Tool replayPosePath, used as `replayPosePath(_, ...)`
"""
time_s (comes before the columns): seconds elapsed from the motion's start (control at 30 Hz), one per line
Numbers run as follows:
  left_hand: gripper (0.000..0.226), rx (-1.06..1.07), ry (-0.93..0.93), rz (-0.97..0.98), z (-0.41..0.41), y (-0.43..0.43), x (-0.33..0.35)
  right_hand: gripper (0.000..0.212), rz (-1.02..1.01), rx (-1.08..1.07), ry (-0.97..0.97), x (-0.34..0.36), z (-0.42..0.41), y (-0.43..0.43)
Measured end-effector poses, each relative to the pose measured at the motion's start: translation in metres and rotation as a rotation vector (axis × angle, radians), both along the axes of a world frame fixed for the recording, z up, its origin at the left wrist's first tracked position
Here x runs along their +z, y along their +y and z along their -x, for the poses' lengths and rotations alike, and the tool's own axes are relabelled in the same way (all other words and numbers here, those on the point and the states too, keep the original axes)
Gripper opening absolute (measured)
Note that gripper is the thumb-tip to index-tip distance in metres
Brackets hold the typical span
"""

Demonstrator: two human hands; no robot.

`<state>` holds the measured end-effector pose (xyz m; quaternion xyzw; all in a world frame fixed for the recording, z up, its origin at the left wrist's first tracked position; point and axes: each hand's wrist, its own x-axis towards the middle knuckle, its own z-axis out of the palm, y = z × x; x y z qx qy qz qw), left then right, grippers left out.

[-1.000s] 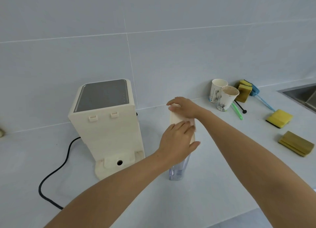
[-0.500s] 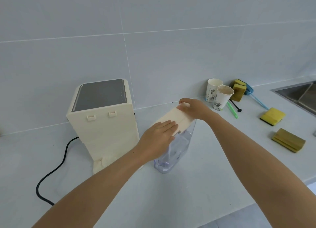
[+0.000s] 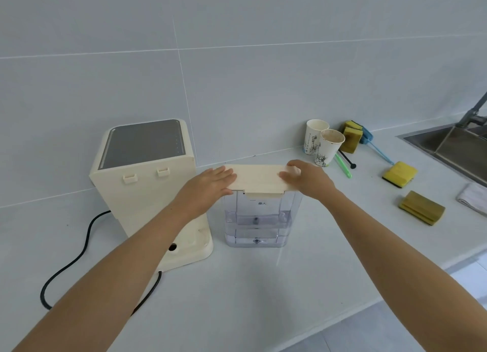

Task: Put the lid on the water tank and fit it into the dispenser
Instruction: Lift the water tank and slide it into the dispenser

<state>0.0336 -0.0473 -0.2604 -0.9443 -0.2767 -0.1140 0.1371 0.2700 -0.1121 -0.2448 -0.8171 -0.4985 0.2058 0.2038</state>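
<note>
A clear plastic water tank point(image 3: 257, 219) stands upright on the white counter, its broad side facing me, with some water in its bottom. A cream lid point(image 3: 258, 179) lies flat across its top. My left hand point(image 3: 210, 184) grips the lid's left end and my right hand point(image 3: 303, 179) grips its right end. The cream water dispenser point(image 3: 147, 183) stands just left of the tank, its back with two small clips and a base socket turned toward me.
A black power cord point(image 3: 79, 254) loops from the dispenser over the counter at left. Two paper cups point(image 3: 324, 146), sponges point(image 3: 399, 173), a green stick and a blue brush lie at the right. A steel sink point(image 3: 453, 148) sits far right. The counter edge runs along the lower right.
The tank with its lid has been turned from end-on to broadside toward me and now stands square beside the dispenser. Both hands have moved apart to the lid's two ends.
</note>
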Motion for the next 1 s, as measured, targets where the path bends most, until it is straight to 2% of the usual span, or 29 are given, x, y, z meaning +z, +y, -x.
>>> replayPosePath(0.13,0.044,-0.005,-0.071,0.119,0.002,0.004,0.000,0.048,0.001,-0.042,-0.016,-0.001,0.005,-0.008)
replayPosePath(0.2,0.043,0.054,-0.176,0.244,0.002,0.002,-0.002,0.047,-0.004,-0.047,-0.014,-0.001,0.007,-0.010)
replayPosePath(0.27,0.045,0.123,-0.205,0.421,0.001,0.001,-0.003,0.047,-0.015,-0.048,0.003,-0.001,0.009,-0.012)
replayPosePath(0.33,0.047,0.160,-0.334,0.561,0.000,-0.004,-0.003,0.053,-0.033,-0.057,0.046,-0.001,0.008,-0.016)
replayPosePath(0.43,0.066,0.226,-0.555,0.766,-0.002,-0.008,-0.003,0.065,-0.078,-0.039,0.139,-0.005,0.005,-0.024)
replayPosePath(0.53,0.098,0.274,-0.611,1.040,-0.005,-0.007,-0.010,0.082,-0.143,0.020,0.359,-0.009,0.001,-0.032)
replayPosePath(0.6,0.106,0.251,-0.627,1.206,-0.008,-0.005,-0.020,0.094,-0.144,0.061,0.478,-0.018,-0.003,-0.036)
replayPosePath(0.67,0.101,0.249,-0.596,1.276,-0.012,-0.003,-0.032,0.102,-0.126,0.081,0.526,-0.029,-0.006,-0.039)
replayPosePath(0.8,0.100,0.325,-0.588,1.349,-0.018,0.003,-0.049,0.113,-0.105,0.120,0.469,-0.054,-0.006,-0.045)
replayPosePath(1.0,0.102,0.378,-0.566,1.374,-0.022,0.011,-0.055,0.103,-0.049,0.063,0.485,-0.082,-0.008,-0.040)
